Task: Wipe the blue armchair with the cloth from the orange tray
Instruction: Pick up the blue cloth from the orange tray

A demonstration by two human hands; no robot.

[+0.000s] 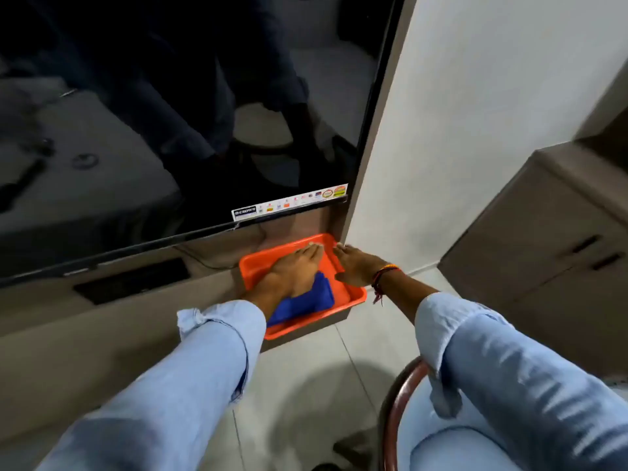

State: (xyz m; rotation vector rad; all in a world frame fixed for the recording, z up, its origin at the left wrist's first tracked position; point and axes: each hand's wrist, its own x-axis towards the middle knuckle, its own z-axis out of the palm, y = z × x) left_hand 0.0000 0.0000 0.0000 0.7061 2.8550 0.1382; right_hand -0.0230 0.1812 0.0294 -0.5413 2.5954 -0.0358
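An orange tray (pixel 353 298) sits at the right end of a low TV shelf, below the screen's corner. A folded blue cloth (pixel 317 295) lies inside it. My left hand (pixel 295 271) is stretched flat over the tray, palm down above the cloth, fingers reaching toward the tray's far rim. It covers part of the cloth without gripping it. My right hand (pixel 355 266) hovers over the tray's right rim, fingers extended and apart, holding nothing. A light blue seat with a reddish-brown curved wooden frame (pixel 396 413) shows at the bottom right, partly behind my right sleeve.
A large dark TV screen (pixel 170 113) fills the upper left, just above the tray. A white wall (pixel 475 130) stands to the right. A grey-brown cabinet with dark handles (pixel 550 239) is at the far right. Pale floor tiles (pixel 306 385) lie between shelf and seat.
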